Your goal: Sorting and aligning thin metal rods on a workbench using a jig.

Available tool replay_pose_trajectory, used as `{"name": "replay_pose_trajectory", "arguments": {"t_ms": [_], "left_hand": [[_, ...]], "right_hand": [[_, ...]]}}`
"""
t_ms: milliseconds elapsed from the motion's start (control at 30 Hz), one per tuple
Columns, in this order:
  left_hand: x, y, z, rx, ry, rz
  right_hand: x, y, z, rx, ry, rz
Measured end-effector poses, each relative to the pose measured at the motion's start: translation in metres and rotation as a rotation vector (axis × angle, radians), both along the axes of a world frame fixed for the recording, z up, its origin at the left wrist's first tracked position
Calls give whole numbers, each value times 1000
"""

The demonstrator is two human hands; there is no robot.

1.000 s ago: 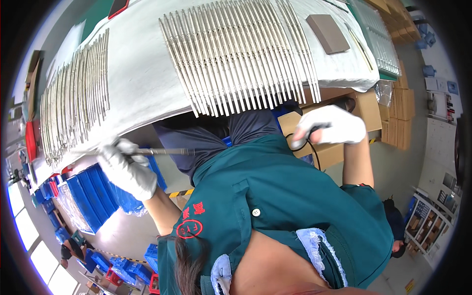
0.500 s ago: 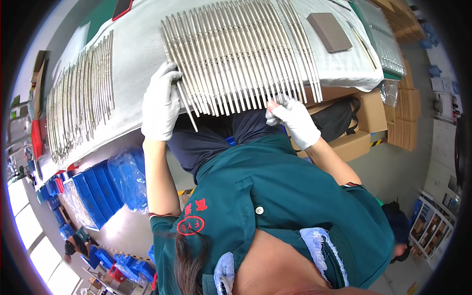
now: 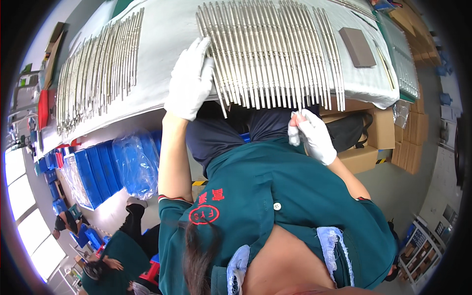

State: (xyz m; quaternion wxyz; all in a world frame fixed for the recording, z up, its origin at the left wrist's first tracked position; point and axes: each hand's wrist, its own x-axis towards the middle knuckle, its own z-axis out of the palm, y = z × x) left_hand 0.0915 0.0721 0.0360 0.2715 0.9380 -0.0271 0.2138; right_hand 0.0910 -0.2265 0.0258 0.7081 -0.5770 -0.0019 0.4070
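On my feed the left hand [image 3: 189, 81], white-gloved, lies at the left end of a long row of metal rods [image 3: 260, 59]. Its fingers [image 3: 200, 46] point away from the body, and the outermost rod [image 3: 223, 106] runs out from under the glove, its near end jutting below its neighbours; I can't tell whether they are clamped on it or just resting along it.

I see the right hand [image 3: 317, 136] at the row's near edge, thumb and forefinger drawn together at the lower tip of another rod, with bare skin showing at the fingertips. I can't make out whether they pinch it.

The row spans the counter [image 3: 162, 54], covered in white cloth, to the right of the left fingers and ahead of the right ones. Well left of the left fingers I have a second group of rods [image 3: 101, 69]. Ahead and to the right of the right fingers sits a grey-brown block [image 3: 357, 47]; just to their right, below the counter, is a black bag [image 3: 348, 132].
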Motion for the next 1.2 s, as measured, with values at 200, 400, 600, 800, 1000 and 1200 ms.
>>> {"name": "replay_pose_trajectory", "arguments": {"t_ms": [200,400,600,800,1000,1200], "left_hand": [[-44,-25,25,284,341,-59],[-44,-17,22,288,261,-59],[-79,-26,60,37,-70,120],[-75,-46,72,460,115,-46],[-91,-49,32,-434,288,35],[-88,-44,4,-1599,581,306]], "right_hand": [[-4,-7,18,-36,-7,-5],[5,10,44,-25,-42,197],[11,22,59,-22,-13,332],[33,32,79,7,-75,763],[66,17,89,-62,-625,358],[166,-48,60,-1334,-1329,60]]}}
